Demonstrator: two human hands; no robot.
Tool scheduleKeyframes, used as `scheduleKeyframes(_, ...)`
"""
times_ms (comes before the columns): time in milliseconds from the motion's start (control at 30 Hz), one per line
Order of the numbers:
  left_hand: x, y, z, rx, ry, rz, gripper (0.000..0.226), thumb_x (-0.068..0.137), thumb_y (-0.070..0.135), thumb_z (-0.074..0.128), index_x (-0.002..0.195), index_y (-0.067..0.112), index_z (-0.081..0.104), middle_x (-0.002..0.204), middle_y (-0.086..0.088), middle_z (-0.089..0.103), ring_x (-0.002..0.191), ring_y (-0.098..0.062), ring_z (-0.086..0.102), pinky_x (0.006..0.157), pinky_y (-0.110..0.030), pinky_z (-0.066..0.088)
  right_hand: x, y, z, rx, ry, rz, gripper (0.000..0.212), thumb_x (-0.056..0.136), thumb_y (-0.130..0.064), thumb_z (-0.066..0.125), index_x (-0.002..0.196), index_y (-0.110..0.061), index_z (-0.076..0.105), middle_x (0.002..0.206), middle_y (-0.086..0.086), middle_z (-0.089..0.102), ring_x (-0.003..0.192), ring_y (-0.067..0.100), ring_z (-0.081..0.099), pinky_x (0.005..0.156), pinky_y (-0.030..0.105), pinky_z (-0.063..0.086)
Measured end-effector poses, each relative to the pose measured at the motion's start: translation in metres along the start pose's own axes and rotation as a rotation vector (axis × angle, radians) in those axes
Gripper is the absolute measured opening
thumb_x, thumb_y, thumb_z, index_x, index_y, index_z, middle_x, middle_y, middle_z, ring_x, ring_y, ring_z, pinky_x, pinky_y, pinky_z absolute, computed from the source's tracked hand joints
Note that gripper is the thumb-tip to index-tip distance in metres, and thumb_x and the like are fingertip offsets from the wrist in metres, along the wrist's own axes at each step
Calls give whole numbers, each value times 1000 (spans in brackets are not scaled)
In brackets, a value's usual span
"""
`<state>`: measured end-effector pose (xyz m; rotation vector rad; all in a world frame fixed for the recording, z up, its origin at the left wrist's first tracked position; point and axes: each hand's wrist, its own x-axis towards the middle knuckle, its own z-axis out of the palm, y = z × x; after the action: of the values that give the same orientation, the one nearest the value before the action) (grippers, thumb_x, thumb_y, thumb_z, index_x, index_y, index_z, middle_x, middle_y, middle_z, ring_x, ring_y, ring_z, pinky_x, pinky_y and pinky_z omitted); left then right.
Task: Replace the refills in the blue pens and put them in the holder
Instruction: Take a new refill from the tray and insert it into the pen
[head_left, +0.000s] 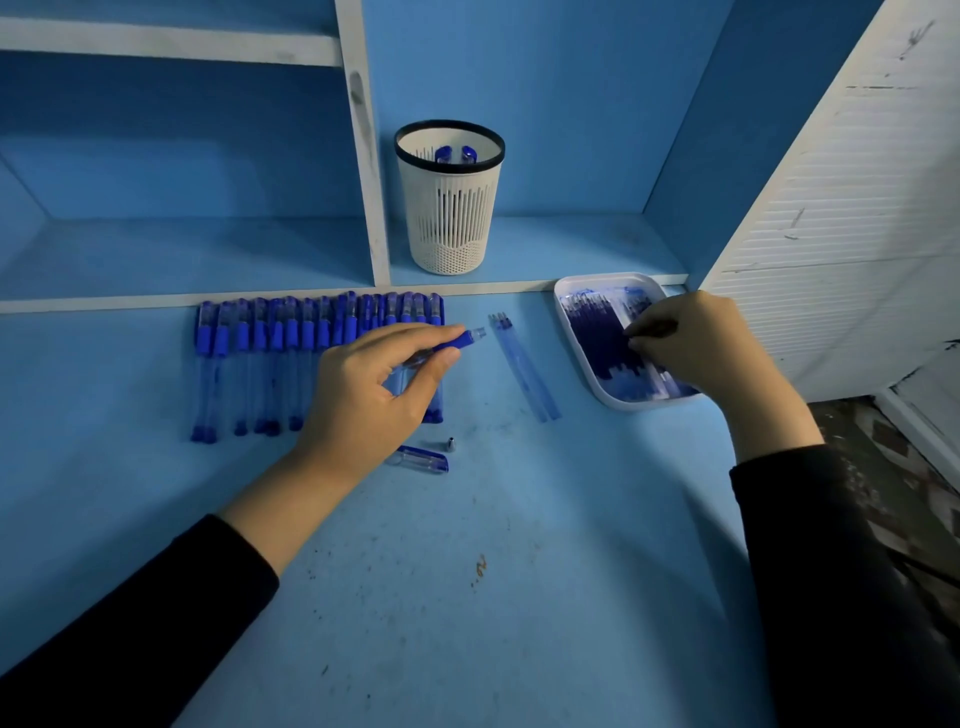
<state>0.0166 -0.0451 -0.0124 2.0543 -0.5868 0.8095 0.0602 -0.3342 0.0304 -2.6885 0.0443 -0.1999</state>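
My left hand (371, 387) grips an open blue pen barrel (462, 340), its tipless front end pointing right. Behind that hand, several capped blue pens (270, 358) lie in a row against the shelf edge. A loose pen cap (423, 461) and a small metal tip (451, 444) lie just below my left hand. My right hand (696, 345) reaches into the white tray (576, 338) of blue refills and pinches a refill (654, 328). A few used refills (522, 364) lie between the hands. The white slotted holder (449, 208) stands on the shelf with two pens in it.
A white shelf divider (366, 156) rises left of the holder. A white louvred panel (841, 208) stands close to the tray's right side. The blue desk surface (467, 597) stretches toward me, marked with ink specks.
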Motion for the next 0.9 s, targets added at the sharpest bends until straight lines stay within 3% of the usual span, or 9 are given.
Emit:
scheduleKeyframes(100, 0, 0, 0, 3, -3, 6, 20, 87, 7, 72, 106, 1, 73, 102, 3, 69, 91, -6, 66, 85, -10, 50, 1, 1, 2, -13, 19, 0, 16, 79, -2, 71, 92, -10, 77, 91, 9, 74, 76, 12, 54, 59, -2, 33)
scheduleKeyframes(200, 0, 0, 0, 0, -7, 8, 21, 87, 7, 72, 107, 1, 73, 102, 2, 70, 90, -6, 67, 85, -11, 51, 2, 2, 4, -32, 30, 15, 19, 79, -2, 69, 94, -12, 77, 93, 9, 74, 80, 16, 60, 64, 8, 32)
scheduleKeyframes(333, 0, 0, 0, 4, -5, 10, 20, 87, 8, 72, 106, 2, 73, 102, 2, 70, 90, -6, 66, 86, -11, 50, 2, 1, 9, -71, 65, -14, 27, 78, 2, 63, 93, -14, 77, 93, 8, 74, 89, 26, 66, 75, 19, 41)
scheduleKeyframes(467, 0, 1, 0, 7, -6, 20, 20, 86, 6, 73, 106, 2, 74, 102, 2, 70, 91, -5, 66, 87, -11, 50, 1, -4, 13, -159, 64, -24, 31, 77, 5, 58, 95, -12, 77, 94, 12, 72, 88, 31, 63, 70, 24, 42)
scheduleKeyframes(600, 0, 1, 1, 7, -4, 20, 20, 86, 6, 73, 106, 2, 74, 101, 2, 70, 89, -3, 66, 86, -10, 50, 2, -5, 14, -192, 51, -13, 21, 79, 3, 59, 88, -5, 76, 88, 17, 72, 85, 36, 62, 76, 37, 53)
scheduleKeyframes(700, -1, 0, 0, 11, -3, 25, 20, 86, 5, 74, 105, 2, 74, 101, 2, 70, 90, -4, 66, 86, -10, 49, 1, -6, 15, -153, 67, 8, 18, 80, 1, 60, 88, -3, 75, 89, 17, 72, 86, 34, 62, 74, 34, 51)
scheduleKeyframes(800, 0, 1, 0, 19, -5, 33, 20, 86, 6, 73, 105, 1, 74, 101, 2, 70, 92, -4, 65, 87, -9, 48, -2, -9, 11, -78, 70, 42, 19, 80, 0, 62, 91, -5, 77, 92, 12, 73, 89, 29, 64, 70, 21, 41)
scheduleKeyframes(900, 0, 0, 0, 11, 1, 32, 20, 86, 6, 73, 105, 2, 74, 101, 2, 70, 91, -3, 65, 87, -9, 48, -4, -10, 3, 85, 54, 129, 24, 79, -1, 63, 95, -13, 77, 83, 3, 72, 68, 3, 62, 64, 16, 38)
